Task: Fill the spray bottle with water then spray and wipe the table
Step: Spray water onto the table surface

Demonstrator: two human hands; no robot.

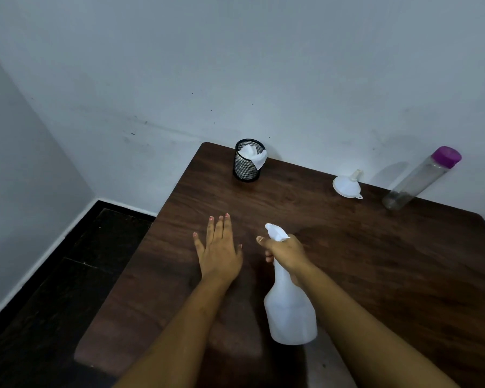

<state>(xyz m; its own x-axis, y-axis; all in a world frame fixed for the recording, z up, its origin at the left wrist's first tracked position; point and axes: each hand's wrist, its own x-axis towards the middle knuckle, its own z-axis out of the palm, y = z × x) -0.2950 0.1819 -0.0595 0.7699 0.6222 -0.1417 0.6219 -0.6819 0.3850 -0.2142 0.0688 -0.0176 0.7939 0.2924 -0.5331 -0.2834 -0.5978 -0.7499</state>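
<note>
Looking down at a dark wood table (pixel 375 261), you have both bare arms stretched out over it. Well beyond your left hand (pixel 220 253), at the far edge by the wall, stands a black mesh cup (pixel 245 169) with a white cloth (pixel 254 156) stuffed inside. Beyond your right hand (pixel 287 253) and off to its right, a white funnel (pixel 346 186) rests mouth down, spout up. Further right stands a clear bottle (pixel 415 183) with a purple cap (pixel 445 156). All three are well apart from your hands.

Your left hand lies palm down, fingers straight and spread; whether it touches the wood is unclear. Just to its right, your right hand grips the white spray bottle (pixel 290 312) by the neck, fingers curled round it. The nozzle juts past your knuckles, pointing away and left. The bottle's body slants back toward you below the hand.
</note>
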